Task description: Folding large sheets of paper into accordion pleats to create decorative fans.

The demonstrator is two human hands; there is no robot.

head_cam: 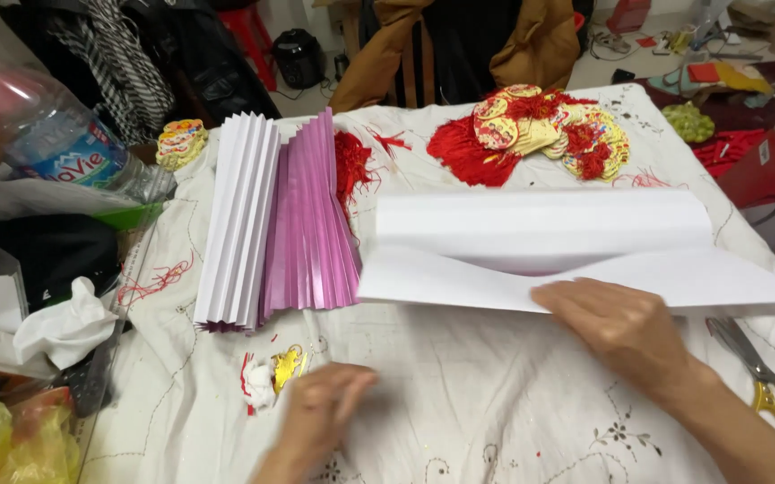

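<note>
A large white paper sheet (540,242) lies folded over on the white embroidered tablecloth (486,394). My right hand (625,327) rests flat on the sheet's near edge, pressing it down. Blurred and with loosely curled fingers, my left hand (316,421) hovers over the cloth near the front, holding nothing. Left of the sheet lie accordion-pleated papers, one white (239,233) and one shiny pink-purple (311,224).
Red tassels with gold ornaments (540,134) are heaped at the back. Gold-handled scissors (764,376) lie at the right edge. A small red-white-gold scrap (271,372) lies near my left hand. A plastic bottle (56,143), tissue and bags crowd the left side.
</note>
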